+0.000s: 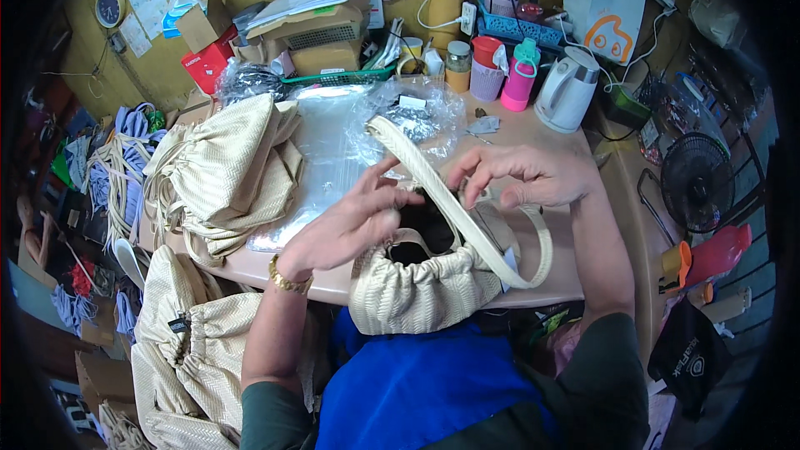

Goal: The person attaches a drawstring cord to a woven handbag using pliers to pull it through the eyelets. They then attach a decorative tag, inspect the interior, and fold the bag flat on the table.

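A cream woven handbag [421,292] with a gathered top rests at the table's near edge, against my blue apron. Its mouth is open and dark inside. A long cream strap [433,187] runs from the bag up across the table. My left hand [350,221] is at the bag's opening, fingers spread and touching the rim and strap. My right hand [521,175] pinches the strap just right of the opening. A gold bracelet sits on my left wrist.
A pile of matching cream bags [225,171] lies on the left of the table, more hang below at the left [183,342]. Clear plastic sheeting [342,137] covers the middle. A white kettle [568,87], pink bottle [518,75], jars and boxes crowd the back. A fan [696,179] stands right.
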Demonstrator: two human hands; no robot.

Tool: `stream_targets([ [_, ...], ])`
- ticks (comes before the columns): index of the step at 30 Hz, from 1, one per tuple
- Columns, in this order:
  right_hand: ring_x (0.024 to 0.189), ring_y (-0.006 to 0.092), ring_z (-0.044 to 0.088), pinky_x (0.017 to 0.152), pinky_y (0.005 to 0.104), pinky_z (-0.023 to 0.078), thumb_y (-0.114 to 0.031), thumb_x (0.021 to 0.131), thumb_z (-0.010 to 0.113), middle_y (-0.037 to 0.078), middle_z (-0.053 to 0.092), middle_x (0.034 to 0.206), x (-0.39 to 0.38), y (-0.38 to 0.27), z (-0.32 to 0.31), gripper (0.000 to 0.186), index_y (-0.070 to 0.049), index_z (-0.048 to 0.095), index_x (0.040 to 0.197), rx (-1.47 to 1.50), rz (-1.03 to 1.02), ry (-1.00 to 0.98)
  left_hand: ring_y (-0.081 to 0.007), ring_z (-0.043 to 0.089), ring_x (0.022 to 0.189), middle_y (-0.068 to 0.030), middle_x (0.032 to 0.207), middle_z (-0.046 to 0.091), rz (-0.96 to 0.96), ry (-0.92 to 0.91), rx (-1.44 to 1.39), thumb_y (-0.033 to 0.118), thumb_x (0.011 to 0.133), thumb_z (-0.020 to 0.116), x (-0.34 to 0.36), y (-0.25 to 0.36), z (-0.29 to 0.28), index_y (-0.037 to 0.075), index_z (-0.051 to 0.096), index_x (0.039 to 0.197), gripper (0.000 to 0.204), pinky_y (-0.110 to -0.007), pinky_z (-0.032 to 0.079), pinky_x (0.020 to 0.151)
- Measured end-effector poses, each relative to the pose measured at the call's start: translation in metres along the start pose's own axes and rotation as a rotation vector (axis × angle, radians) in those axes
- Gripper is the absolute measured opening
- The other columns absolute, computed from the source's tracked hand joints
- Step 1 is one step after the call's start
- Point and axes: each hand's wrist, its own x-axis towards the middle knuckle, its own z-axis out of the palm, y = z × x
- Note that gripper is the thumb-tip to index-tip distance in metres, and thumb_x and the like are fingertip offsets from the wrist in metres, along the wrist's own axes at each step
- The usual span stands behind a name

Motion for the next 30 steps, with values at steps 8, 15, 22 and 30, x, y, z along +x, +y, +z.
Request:
stream_targets([
  [8,0.098,0.0209,0.064,0.082,0.0326,0.054,0.011,0.072,0.068,0.014,0.059,0.118,-0.058,0.014,0.036,0.104,-0.023,0.02,0.157,0.031,0.72,-0.012,-0.0405,0.051,0.123,-0.021,0.149,0.045,0.061,-0.022,0.287,0.024,0.068,0.079,-0.031,0.017,0.013,0.005,0.06,0.089,0.034,-0.045,0.038,0.105],
  [15,0.101,0.0255,0.064,0.088,0.0368,0.054,0.002,0.07,0.078,0.014,0.057,0.118,-0.087,0.016,0.109,0.089,-0.021,0.041,0.148,-0.481,0.372,0.362,-0.0348,0.049,0.129,-0.0153,0.149,0.049,0.188,-0.112,0.253,0.025,0.067,0.076,-0.017,0.014,0.012,0.008,0.058,0.086,0.032,-0.044,0.038,0.104],
  [22,0.113,0.0379,0.058,0.095,0.043,0.05,-0.012,0.086,0.068,0.021,0.055,0.129,-0.13,0.034,0.152,0.029,-0.012,0.062,0.114,-0.96,-0.072,0.612,-0.0354,0.051,0.123,-0.0105,0.151,0.047,0.185,-0.095,0.218,0.015,0.062,0.075,-0.014,0.019,0.009,0.004,0.057,0.085,0.031,-0.042,0.04,0.105],
  [30,0.07,0.0128,0.057,0.08,0.0312,0.049,-0.018,0.101,0.05,0.005,0.056,0.08,-0.056,-0.071,0.033,0.046,-0.004,0.028,0.139,0.033,0.064,0.885,-0.0327,0.053,0.117,-0.0132,0.134,0.054,0.24,-0.148,0.22,0.015,0.067,0.077,-0.011,0.041,0.013,0.003,0.061,0.088,0.029,-0.04,0.044,0.101],
])
